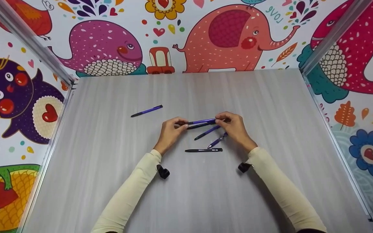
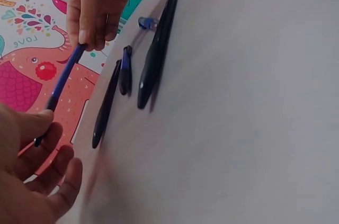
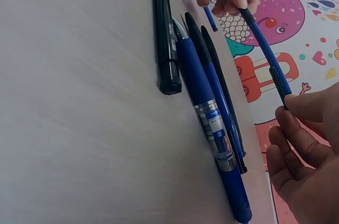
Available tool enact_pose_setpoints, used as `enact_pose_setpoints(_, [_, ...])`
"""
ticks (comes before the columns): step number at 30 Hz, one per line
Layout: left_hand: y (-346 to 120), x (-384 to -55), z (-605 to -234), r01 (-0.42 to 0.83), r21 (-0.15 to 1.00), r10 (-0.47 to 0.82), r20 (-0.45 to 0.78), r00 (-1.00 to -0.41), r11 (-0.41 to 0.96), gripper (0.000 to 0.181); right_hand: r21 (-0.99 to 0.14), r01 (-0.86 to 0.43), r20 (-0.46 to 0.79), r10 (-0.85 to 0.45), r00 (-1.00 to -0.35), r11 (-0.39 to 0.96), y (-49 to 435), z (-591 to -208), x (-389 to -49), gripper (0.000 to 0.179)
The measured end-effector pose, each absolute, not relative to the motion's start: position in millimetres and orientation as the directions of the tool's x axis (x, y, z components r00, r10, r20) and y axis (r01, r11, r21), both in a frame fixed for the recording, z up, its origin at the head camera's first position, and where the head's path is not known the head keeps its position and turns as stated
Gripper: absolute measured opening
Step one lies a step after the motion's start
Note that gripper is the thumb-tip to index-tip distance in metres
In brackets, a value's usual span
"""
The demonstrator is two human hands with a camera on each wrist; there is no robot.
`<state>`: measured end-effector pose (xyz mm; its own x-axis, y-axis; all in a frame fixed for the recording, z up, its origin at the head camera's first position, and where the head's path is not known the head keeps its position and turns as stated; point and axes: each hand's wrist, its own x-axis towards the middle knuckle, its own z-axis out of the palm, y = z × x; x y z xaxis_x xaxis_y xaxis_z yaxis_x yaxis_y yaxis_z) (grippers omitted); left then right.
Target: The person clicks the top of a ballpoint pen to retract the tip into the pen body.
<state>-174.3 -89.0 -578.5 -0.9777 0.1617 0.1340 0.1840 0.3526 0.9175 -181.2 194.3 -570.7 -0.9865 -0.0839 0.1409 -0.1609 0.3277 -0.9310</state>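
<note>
Between both hands, held up off the table, is a slim blue pen with dark ends [image 1: 202, 121]. My left hand [image 1: 171, 132] pinches its dark tip end between thumb and fingers. At the clip end, my right hand [image 1: 235, 127] pinches it likewise. In the right wrist view the pen [image 3: 265, 46] slants between the hands. A black pen [image 1: 201, 125] lies just under it on the table. Nearer to me lie another blue pen [image 1: 207, 132], a blue pen with a silvery middle [image 3: 212, 121], and a black pen [image 1: 203, 150].
Off to the left, a further blue pen [image 1: 146, 111] lies alone on the pale table [image 1: 108, 178]. Panels printed with cartoon animals [image 1: 105, 45] stand along the table's back and sides. Metal posts [image 1: 335, 35] rise at the back corners.
</note>
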Motion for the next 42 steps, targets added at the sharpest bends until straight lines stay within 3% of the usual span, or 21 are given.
enact_pose_setpoints(18, [-93.0,-201.8,-615.6,0.378,0.802,0.229,0.304,-0.925,0.462,0.010,-0.854,-0.153,0.117,-0.103,-0.988,0.498,192.2,-582.7,-199.7,0.012])
enact_pose_setpoints(28, [-92.9,-215.6,-633.6,0.421,0.716,0.269,0.324,-0.907,0.557,0.010,-0.825,-0.185,0.152,-0.104,-0.983,0.534,188.7,-591.0,-207.5,0.009])
enact_pose_setpoints(37, [-92.7,-206.2,-612.6,0.453,0.673,0.314,0.327,-0.891,0.585,0.007,-0.805,-0.217,0.207,-0.081,-0.975,0.552,182.7,-592.6,-209.7,0.006])
enact_pose_setpoints(42, [-94.5,-217.2,-633.3,0.477,0.623,0.339,0.336,-0.879,0.620,0.009,-0.806,-0.167,0.170,-0.048,-0.984,0.568,180.9,-592.6,-207.9,0.007])
